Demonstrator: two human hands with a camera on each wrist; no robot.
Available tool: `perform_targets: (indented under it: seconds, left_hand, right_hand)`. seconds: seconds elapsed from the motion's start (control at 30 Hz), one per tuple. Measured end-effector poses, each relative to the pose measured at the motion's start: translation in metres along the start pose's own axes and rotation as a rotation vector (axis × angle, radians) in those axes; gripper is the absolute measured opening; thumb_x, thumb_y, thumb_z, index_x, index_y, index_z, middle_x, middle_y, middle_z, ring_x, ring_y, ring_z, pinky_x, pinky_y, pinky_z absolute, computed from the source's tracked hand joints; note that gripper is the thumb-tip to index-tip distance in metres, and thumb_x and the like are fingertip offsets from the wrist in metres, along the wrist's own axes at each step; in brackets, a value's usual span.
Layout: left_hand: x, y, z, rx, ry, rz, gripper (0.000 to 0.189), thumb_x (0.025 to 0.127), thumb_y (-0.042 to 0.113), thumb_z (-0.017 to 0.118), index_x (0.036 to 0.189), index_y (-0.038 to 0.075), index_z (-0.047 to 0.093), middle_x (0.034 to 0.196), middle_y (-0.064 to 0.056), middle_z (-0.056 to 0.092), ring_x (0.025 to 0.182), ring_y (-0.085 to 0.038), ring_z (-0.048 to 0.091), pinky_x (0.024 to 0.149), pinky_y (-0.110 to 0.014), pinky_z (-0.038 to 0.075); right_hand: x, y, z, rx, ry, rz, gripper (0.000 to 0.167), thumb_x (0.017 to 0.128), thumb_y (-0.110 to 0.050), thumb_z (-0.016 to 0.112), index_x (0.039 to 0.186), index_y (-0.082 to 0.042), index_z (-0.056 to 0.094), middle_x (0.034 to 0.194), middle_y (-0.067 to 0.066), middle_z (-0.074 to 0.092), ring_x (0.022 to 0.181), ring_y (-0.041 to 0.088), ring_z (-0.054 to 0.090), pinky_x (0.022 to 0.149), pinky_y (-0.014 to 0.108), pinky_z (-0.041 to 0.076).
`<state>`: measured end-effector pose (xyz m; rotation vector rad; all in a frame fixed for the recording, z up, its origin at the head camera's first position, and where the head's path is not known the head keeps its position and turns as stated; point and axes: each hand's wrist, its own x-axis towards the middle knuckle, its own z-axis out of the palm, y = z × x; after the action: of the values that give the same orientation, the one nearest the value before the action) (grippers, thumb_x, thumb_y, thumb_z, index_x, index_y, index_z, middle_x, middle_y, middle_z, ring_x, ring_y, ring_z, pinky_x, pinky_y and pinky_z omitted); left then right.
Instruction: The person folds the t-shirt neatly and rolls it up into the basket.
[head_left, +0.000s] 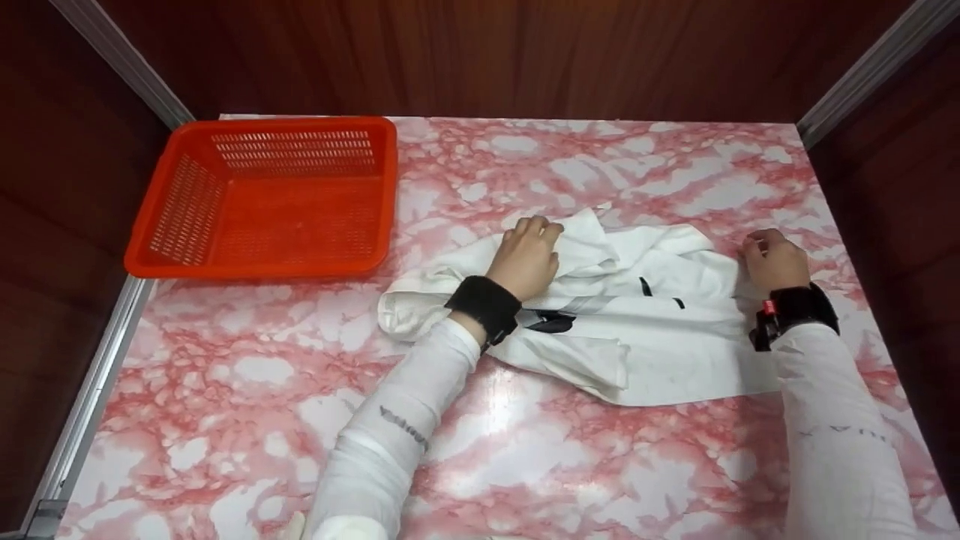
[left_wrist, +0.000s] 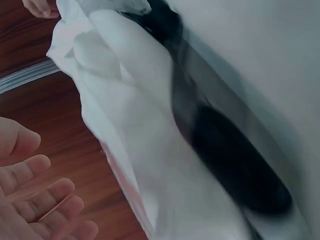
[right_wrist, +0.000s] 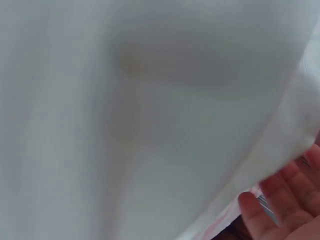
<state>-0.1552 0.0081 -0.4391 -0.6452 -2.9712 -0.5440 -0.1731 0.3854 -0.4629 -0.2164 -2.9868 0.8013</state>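
A crumpled white garment [head_left: 690,352] with black and grey print lies across the middle right of the table; folds hide its exact cut. Over its upper left part is my left hand [head_left: 527,257]. In the left wrist view, the left fingers [left_wrist: 50,200] are loosely bent, hold nothing and stand apart from the cloth, whose black print [left_wrist: 235,160] fills the right side. My right hand [head_left: 778,259] is at the garment's right end. Its fingers [right_wrist: 282,200] are spread beside the cloth edge in the right wrist view, with nothing gripped; contact there cannot be made out.
A red plastic basket [head_left: 388,202] with slotted sides stands at the back left, its inside bare. The table [head_left: 247,420] has a pink and white marbled top. Dark wood-look panels [head_left: 480,60] rise behind it and on both sides, with metal strips at the corners.
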Motion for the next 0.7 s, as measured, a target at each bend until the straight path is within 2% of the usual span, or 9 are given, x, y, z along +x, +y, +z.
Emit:
perform_targets:
  seconds: [0.2, 0.33, 0.43, 0.53, 0.6, 0.7]
  left_hand:
    - [0.024, 0.030, 0.025, 0.018, -0.046, 0.028, 0.039, 0.094, 0.031, 0.055, 0.129, 0.015, 0.054, 0.128, -0.004, 0.054, 0.120, -0.022, 0.046, 0.096, -0.037, 0.039]
    - [0.030, 0.047, 0.044, 0.066, -0.040, 0.046, 0.039, 0.095, 0.036, 0.053, 0.130, 0.019, 0.053, 0.130, -0.003, 0.053, 0.120, -0.021, 0.047, 0.093, -0.036, 0.040]
    - [0.033, 0.054, 0.055, 0.099, -0.004, 0.003, 0.041, 0.094, 0.039, 0.053, 0.132, 0.022, 0.052, 0.130, -0.003, 0.053, 0.117, -0.021, 0.050, 0.089, -0.036, 0.043]
    - [0.036, 0.055, 0.064, 0.126, 0.027, -0.068, 0.045, 0.091, 0.041, 0.057, 0.133, 0.025, 0.052, 0.126, -0.003, 0.055, 0.112, -0.021, 0.053, 0.084, -0.035, 0.045]
    - [0.038, 0.053, 0.069, 0.133, 0.032, -0.108, 0.046, 0.089, 0.042, 0.060, 0.132, 0.026, 0.053, 0.122, -0.003, 0.056, 0.109, -0.021, 0.054, 0.083, -0.035, 0.045]
    - [0.040, 0.051, 0.075, 0.143, 0.025, -0.147, 0.047, 0.087, 0.043, 0.062, 0.131, 0.026, 0.055, 0.120, -0.003, 0.057, 0.108, -0.021, 0.054, 0.082, -0.035, 0.046]
  right_hand:
    - [0.012, -0.005, 0.016, -0.005, 0.007, -0.079, 0.035, 0.099, -0.020, 0.044, 0.117, 0.007, 0.057, 0.105, 0.034, 0.059, 0.095, 0.048, 0.055, 0.083, 0.055, 0.040]
    - [0.015, -0.009, 0.024, 0.001, -0.068, -0.143, 0.030, 0.093, -0.009, 0.048, 0.117, 0.006, 0.060, 0.103, 0.031, 0.061, 0.092, 0.042, 0.056, 0.081, 0.050, 0.041]
    - [0.018, -0.011, 0.025, -0.008, -0.186, -0.176, 0.038, 0.085, -0.001, 0.048, 0.121, 0.006, 0.057, 0.097, 0.026, 0.055, 0.084, 0.035, 0.050, 0.074, 0.042, 0.037]
    - [0.020, -0.014, 0.023, -0.028, -0.283, -0.204, 0.040, 0.080, -0.001, 0.050, 0.119, 0.007, 0.055, 0.092, 0.018, 0.046, 0.081, 0.030, 0.042, 0.070, 0.039, 0.031]
    - [0.021, -0.015, 0.023, -0.042, -0.301, -0.226, 0.031, 0.083, -0.004, 0.053, 0.112, 0.008, 0.056, 0.090, 0.017, 0.044, 0.079, 0.029, 0.041, 0.070, 0.039, 0.030]
    - [0.021, -0.017, 0.024, -0.056, -0.260, -0.247, 0.018, 0.088, -0.008, 0.055, 0.096, 0.008, 0.057, 0.082, 0.017, 0.045, 0.076, 0.031, 0.042, 0.069, 0.040, 0.030]
